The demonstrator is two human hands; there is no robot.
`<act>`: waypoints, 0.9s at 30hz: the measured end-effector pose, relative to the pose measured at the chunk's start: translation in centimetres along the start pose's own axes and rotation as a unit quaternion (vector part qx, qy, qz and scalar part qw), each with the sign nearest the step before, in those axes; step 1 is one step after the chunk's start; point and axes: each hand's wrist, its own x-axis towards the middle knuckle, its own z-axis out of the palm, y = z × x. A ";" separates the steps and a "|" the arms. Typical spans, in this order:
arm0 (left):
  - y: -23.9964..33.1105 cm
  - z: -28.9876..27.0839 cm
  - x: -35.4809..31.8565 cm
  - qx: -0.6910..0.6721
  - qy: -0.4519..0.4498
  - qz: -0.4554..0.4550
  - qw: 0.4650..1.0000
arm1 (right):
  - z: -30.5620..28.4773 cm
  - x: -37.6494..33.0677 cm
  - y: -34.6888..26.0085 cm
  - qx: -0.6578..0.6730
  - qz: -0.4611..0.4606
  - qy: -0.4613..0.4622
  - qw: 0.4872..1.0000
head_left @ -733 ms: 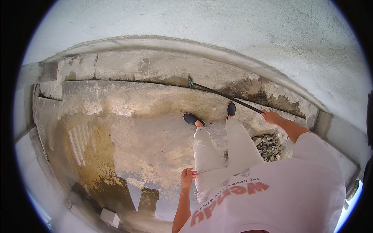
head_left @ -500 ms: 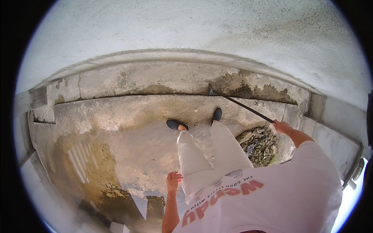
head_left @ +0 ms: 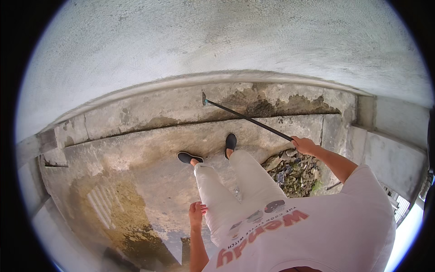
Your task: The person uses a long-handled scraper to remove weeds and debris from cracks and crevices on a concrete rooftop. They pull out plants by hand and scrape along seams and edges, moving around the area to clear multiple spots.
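Observation:
My right hand is wrapped round the near end of a long black pole. A teal joint at its far end carries a narrow dark head; whether this is a squeegee or a brush, I cannot tell. The head rests on the raised concrete ledge along the wall, left of a dark damp patch. Beside my left thigh hangs my left hand, its fingers loosely curled and slightly apart, with nothing seen in it.
A pale rough wall rises behind the ledge. My black shoes stand on the concrete floor, just short of the dark gap. Rubble fills a hollow to the right of my legs. Wet brown ground spreads at left.
The pole's head has moved left and farther onto the ledge, away from the gap. My right arm has swung left with the pole. My left hand still hangs by the thigh.

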 end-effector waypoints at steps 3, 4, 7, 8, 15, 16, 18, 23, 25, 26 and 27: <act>1.6 2.1 -0.6 0.026 -0.015 0.019 0.999 | 0.9 8.7 -3.4 -0.016 -0.057 0.006 0.998; 2.4 2.6 -0.9 0.033 -0.018 0.027 0.999 | 0.9 10.6 -3.8 -0.028 -0.066 0.013 0.997; 4.3 3.0 -2.9 0.038 0.010 0.038 0.998 | 1.1 11.9 -1.9 -0.032 -0.044 0.000 0.999; 4.3 2.8 -2.9 0.031 0.014 0.037 0.999 | 2.6 11.6 1.1 -0.045 -0.031 0.023 0.998; 1.4 1.2 -1.6 0.042 0.005 -0.016 0.999 | 6.3 -2.0 15.7 -0.003 0.140 0.001 0.990; 1.4 1.3 -1.0 0.043 -0.005 -0.014 0.999 | 5.6 -3.2 16.4 -0.008 0.140 0.008 0.990; 1.6 1.3 -0.1 0.046 -0.016 -0.011 0.999 | 5.1 -5.8 17.0 -0.016 0.141 0.019 0.990; 3.5 1.5 0.5 0.068 -0.009 0.014 0.998 | 2.8 -8.1 13.3 -0.023 0.097 0.008 0.995; 3.2 1.1 0.4 0.050 -0.006 0.011 0.999 | 1.9 -4.9 8.7 -0.028 0.038 0.011 0.999; 3.2 1.0 0.5 0.041 -0.007 0.010 0.999 | 2.9 -2.1 7.4 -0.028 -0.002 0.027 0.999; 3.1 0.8 0.1 0.047 -0.004 0.011 0.999 | 2.7 0.4 4.3 -0.035 -0.054 0.035 0.997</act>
